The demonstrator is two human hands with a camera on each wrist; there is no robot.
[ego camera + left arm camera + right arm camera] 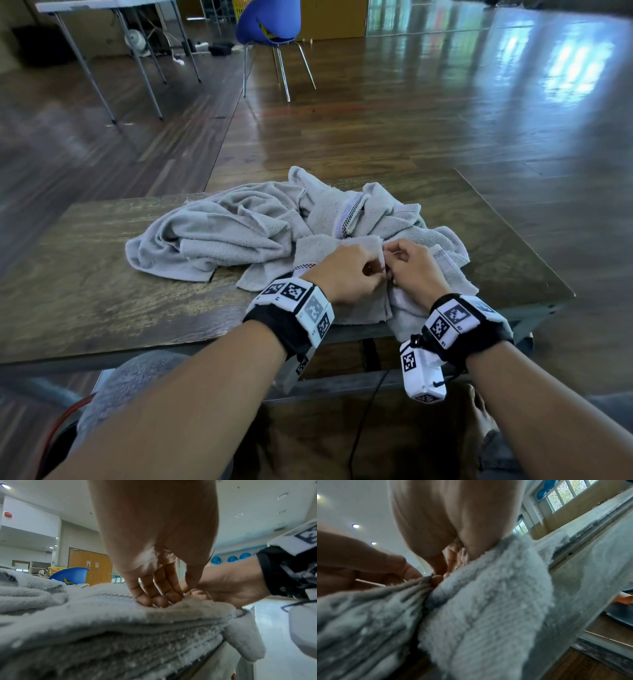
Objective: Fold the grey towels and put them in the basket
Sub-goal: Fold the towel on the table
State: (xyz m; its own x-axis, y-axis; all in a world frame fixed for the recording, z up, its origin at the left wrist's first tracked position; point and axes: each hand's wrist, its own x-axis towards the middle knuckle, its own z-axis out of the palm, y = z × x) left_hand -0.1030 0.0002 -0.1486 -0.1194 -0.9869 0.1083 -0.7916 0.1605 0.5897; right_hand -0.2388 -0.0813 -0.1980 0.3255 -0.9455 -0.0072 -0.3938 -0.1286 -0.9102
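A heap of grey towels is seen in the middle of the frame, on a wooden table; one towel's edge is pinched by the left hand and the right hand, side by side.

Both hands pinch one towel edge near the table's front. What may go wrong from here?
1. The towel under the left hand and right hand overhangs the table edge; it may slide off.
2. It lies against the crumpled pile; lifting may drag other towels along.
3. No basket is visible, so placement cannot be judged.
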